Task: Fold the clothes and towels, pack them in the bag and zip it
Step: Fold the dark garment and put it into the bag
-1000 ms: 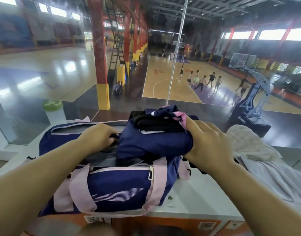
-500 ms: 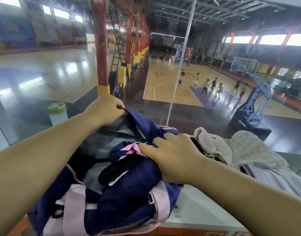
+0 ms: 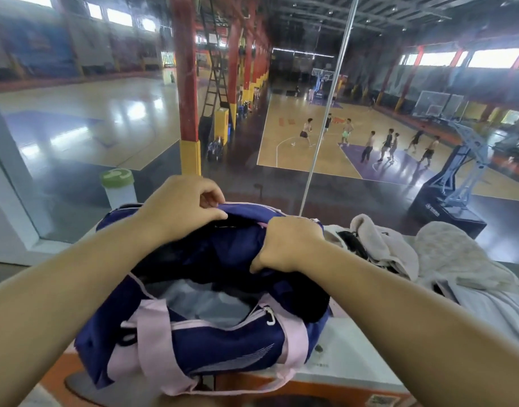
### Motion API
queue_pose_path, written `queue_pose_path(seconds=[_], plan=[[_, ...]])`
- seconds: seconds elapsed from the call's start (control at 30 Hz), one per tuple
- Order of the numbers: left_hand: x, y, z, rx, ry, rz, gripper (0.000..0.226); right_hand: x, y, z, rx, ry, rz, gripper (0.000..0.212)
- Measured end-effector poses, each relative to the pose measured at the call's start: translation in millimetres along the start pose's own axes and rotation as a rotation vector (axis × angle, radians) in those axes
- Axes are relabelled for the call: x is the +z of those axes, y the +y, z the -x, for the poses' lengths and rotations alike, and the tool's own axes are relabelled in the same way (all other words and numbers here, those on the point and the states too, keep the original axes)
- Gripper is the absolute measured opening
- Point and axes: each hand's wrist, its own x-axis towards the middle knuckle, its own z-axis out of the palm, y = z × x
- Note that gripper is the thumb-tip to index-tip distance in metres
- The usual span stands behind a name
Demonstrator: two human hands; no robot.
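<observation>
Head view: nearest me the bag [image 3: 193, 342] lies on the white counter [image 3: 349, 368], its mouth agape and sagging. It is soft cloth, light I judge, and will slump unless held by the rim or the pink straps. My left hand [image 3: 181, 207] is pinched shut on the far rim; my right hand [image 3: 287, 245] is fisted on dark clothing at the bag's mouth. Just beside lie limp towels [image 3: 446, 257]. Beyond the glass, a basketball court [image 3: 311, 142].
</observation>
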Motion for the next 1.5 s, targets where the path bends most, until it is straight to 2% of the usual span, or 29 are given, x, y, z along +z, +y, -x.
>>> queue_pose_path(seconds=[0.07, 0.13, 0.27, 0.33, 0.43, 0.57, 0.73, 0.8, 0.9, 1.0, 1.03, 1.1, 1.2, 1.27, 1.37, 1.43, 1.5], plan=[[7.6, -0.3, 22.7, 0.094, 0.005, -0.073, 0.018, 1.6, 5.3, -1.3, 0.025, 0.000, -0.055, 0.047], [20.0, 2.4, 45.4, 0.115, -0.098, -0.130, 0.019, -0.4, 7.0, -2.6, 0.053, -0.005, -0.103, 0.048], [53.6, 5.3, 78.1, -0.034, -0.558, -0.305, 0.030, -8.9, 5.0, -5.5, 0.088, -0.022, -0.206, 0.050], [63.9, 1.5, 85.1, -0.160, -0.738, -0.269, 0.039, -12.7, 4.3, -8.4, 0.118, -0.028, -0.274, 0.054], [71.8, -0.7, 90.4, -0.233, -0.908, -0.213, 0.055, -14.7, 2.9, -15.2, 0.157, -0.042, -0.367, 0.055], [78.8, 12.9, 96.7, -0.237, -1.053, -0.215, 0.049, -18.3, 0.2, -22.9, 0.220, -0.060, -0.562, 0.047], [82.7, 21.5, 103.3, -0.228, -1.031, -0.151, 0.036, -13.5, -7.8, -33.4, 0.343, -0.038, -0.955, 0.038], [80.8, 22.5, 105.7, -0.154, -0.955, -0.127, 0.034, -8.4, -11.0, -35.2, 0.391, -0.037, -1.079, 0.040], [76.5, 20.5, 107.4, -0.017, -0.803, -0.033, 0.023, -1.8, -19.2, -35.5, 0.456, -0.025, -1.232, 0.031], [67.8, 19.2, 107.9, 0.091, -0.750, 0.092, 0.009, 5.6, -28.0, -36.5, 0.505, -0.008, -1.318, 0.051], [64.9, 19.5, 108.3, 0.114, -0.752, 0.121, 0.010, 6.8, -30.1, -37.8, 0.499, -0.007, -1.345, 0.057], [60.2, 20.3, 109.5, 0.144, -0.760, 0.176, 0.022, 6.8, -34.8, -39.9, 0.473, -0.013, -1.408, 0.051], [54.5, 23.7, 109.6, 0.162, -0.779, 0.249, 0.040, 1.0, -44.8, -40.5, 0.611, -0.036, -1.503, 0.038], [47.8, 25.2, 107.7, 0.157, -0.790, 0.296, 0.044, -0.9, -50.5, -40.7, 0.648, -0.036, -1.562, 0.035], [30.3, 21.2, 104.2, 0.119, -0.764, 0.347, 0.044, 6.4, -46.7, -39.8, 0.580, -0.018, -1.514, 0.045], [18.0, 14.2, 102.7, 0.049, -0.727, 0.386, 0.040, 13.6, -38.2, -32.8, 0.498, 0.052, -1.328, 0.050], [8.6, 9.1, 99.8, 0.033, -0.684, 0.369, 0.038, 20.4, -29.7, -24.3, 0.392, 0.117, -1.041, 0.057]])
